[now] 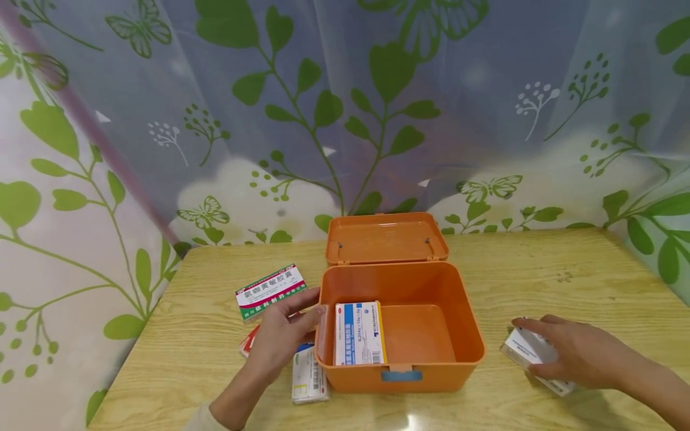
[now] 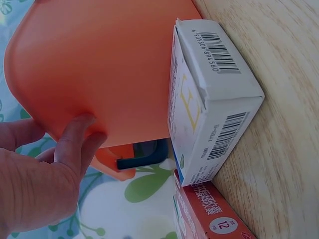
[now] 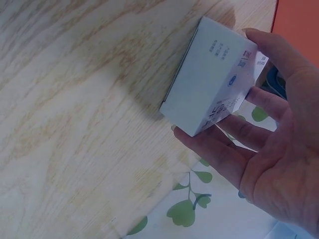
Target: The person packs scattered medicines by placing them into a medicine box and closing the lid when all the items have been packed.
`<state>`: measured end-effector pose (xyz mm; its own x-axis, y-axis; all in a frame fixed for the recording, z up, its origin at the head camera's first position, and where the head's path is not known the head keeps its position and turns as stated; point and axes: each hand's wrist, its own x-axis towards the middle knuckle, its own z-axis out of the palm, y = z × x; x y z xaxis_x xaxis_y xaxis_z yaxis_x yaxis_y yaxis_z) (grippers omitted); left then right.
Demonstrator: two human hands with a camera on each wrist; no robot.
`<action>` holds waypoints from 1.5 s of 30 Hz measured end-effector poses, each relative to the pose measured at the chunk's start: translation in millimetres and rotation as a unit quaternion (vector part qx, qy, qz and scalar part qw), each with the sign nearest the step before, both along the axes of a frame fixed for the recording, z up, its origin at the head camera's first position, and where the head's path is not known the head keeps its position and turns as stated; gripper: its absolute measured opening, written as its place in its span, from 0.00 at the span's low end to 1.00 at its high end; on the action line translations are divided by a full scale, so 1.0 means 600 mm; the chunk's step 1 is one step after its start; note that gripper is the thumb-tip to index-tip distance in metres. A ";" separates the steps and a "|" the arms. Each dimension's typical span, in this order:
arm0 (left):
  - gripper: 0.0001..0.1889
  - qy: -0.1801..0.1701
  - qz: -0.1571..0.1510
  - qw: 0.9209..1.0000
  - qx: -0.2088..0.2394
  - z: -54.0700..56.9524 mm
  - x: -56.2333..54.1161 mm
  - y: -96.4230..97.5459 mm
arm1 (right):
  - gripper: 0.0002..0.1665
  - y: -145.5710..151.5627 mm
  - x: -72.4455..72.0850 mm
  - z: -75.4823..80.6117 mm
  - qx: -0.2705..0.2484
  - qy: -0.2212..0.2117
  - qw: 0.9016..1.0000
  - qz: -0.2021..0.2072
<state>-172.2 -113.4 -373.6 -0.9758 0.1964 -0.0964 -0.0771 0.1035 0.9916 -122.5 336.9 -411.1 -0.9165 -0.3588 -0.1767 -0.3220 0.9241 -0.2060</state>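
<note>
An orange lidded storage box (image 1: 404, 380) stands on the table with its lid (image 1: 387, 239) tipped back. My left hand (image 1: 286, 332) grips the rim of its left wall; in the left wrist view, fingertips (image 2: 82, 122) press on the orange outer wall. Inside, at the left, lies a white and blue medicine box (image 1: 357, 332) with a yellow edge. To the right of the storage box, my right hand (image 1: 571, 347) holds a white medicine box (image 1: 530, 347) between thumb and fingers, low over the table. In the right wrist view this carton (image 3: 204, 74) is tilted.
Left of the storage box lie a green, white and red medicine box (image 1: 269, 293), a red one (image 2: 209, 211) partly behind my left hand, and a white one (image 1: 309, 377) close against the orange wall. A printed curtain (image 1: 345, 120) hangs behind the wooden table (image 1: 178, 359).
</note>
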 end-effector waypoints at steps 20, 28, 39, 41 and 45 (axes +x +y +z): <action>0.22 0.000 -0.008 1.000 0.002 -0.002 0.000 -0.001 | 0.46 -0.001 -0.002 0.005 0.002 -0.025 1.000 -0.020; 0.22 0.004 -0.012 1.000 0.010 -0.003 -0.001 -0.002 | 0.45 -0.001 -0.003 0.004 0.002 -0.022 1.000 -0.018; 0.22 0.004 -0.015 1.000 0.011 -0.002 -0.001 -0.003 | 0.47 0.000 -0.009 0.008 -0.005 -0.033 0.999 -0.028; 0.22 0.005 -0.015 1.000 0.011 -0.003 -0.001 -0.003 | 0.48 0.001 -0.010 0.013 -0.013 -0.033 0.999 -0.031; 0.22 0.004 -0.016 1.000 0.012 -0.004 -0.002 -0.004 | 0.51 -0.003 -0.013 0.031 -0.019 -0.025 0.999 -0.038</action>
